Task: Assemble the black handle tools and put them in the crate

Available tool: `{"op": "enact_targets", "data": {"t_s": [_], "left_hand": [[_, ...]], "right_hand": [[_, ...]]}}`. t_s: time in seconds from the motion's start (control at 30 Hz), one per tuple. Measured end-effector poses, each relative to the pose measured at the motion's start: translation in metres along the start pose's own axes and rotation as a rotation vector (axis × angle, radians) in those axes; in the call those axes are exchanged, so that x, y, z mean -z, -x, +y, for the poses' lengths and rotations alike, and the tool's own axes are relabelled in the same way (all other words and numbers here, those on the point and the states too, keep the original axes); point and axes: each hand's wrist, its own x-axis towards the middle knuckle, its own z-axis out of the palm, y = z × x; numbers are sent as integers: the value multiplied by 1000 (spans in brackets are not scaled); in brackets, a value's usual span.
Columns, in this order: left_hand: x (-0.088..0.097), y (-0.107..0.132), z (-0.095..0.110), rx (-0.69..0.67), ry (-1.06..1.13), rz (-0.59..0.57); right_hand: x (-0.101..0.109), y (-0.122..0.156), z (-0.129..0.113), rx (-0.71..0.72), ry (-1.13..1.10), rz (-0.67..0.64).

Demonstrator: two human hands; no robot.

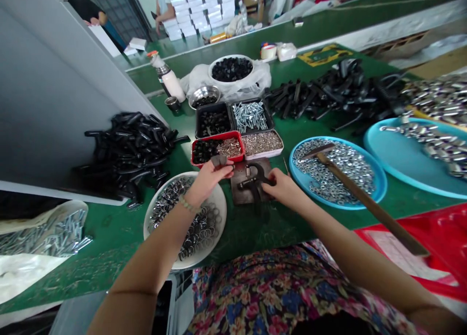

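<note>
So the left hand [207, 177] is pinching a small dark piece [219, 161] between thumb and fingers, just above the edge of a red tray [233, 136]. It looks light and a bit soft, maybe rubber, though it's too small to say for sure, and being that tiny, a fingertip pinch seems like the only sensible hold. The right hand [284, 186] has its fingers curled over the end of a black spring tool [257, 172], which sits on a dark plate [242, 194] right between the hands. Can't tell how hard that hand is squeezing. The tool looks stiff and fairly solid, and I'd grab it by the handles, clear of the spring. Below the left wrist, a white plate [222, 213] holds a pile of metal rings and black rings. The red tray has black bits and little pins in it, and next to it a white-edged tray [262, 152] is full of tiny metal parts. Behind those, a black tray [268, 112] holds silver bolts. Off to the right, a blue plate [379, 189] is heaped with nuts, with a wooden-handled hammer [368, 203] lying across it.
</note>
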Motion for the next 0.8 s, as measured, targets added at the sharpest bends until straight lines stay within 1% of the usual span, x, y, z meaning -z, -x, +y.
{"op": "enact_targets", "data": {"t_s": [0.03,0.1,0.13,0.17,0.2,0.27,0.37,0.43,0.5,0.53,0.57,0.6,0.67,0.73,0.77,0.8], "left_hand": [[-7,11,-6,60,160,28],[-21,28,-15,156,394,70],[-28,33,-17,198,477,81],[-34,37,-19,236,545,83],[-40,39,-19,272,599,72],[-49,42,-17,329,685,29],[-56,44,-14,361,789,-45],[-57,45,-14,374,848,-96],[-56,44,-15,394,867,-122],[-55,44,-16,407,843,-119],[-51,43,-16,416,786,-99],[-47,42,-16,412,694,-63],[-36,43,-16,334,448,38],[-27,50,-17,193,233,139],[-25,55,-18,151,175,152],[-27,62,-19,152,152,129]], "right_hand": [[4,2,5,-38,-261,-67],[11,11,14,-101,-754,-215],[13,16,16,-119,-941,-275],[13,22,17,-130,-1077,-324],[12,26,18,-135,-1168,-356],[8,33,17,-150,-1260,-388],[2,35,18,-191,-1305,-439],[1,34,19,-220,-1295,-482],[6,32,16,-230,-1238,-493],[11,31,12,-218,-1182,-472],[17,31,6,-195,-1089,-440],[25,31,-1,-158,-948,-401],[41,35,-19,-27,-529,-274],[53,40,-35,119,-36,-76],[55,42,-40,175,178,15],[55,44,-43,209,350,80]]}}
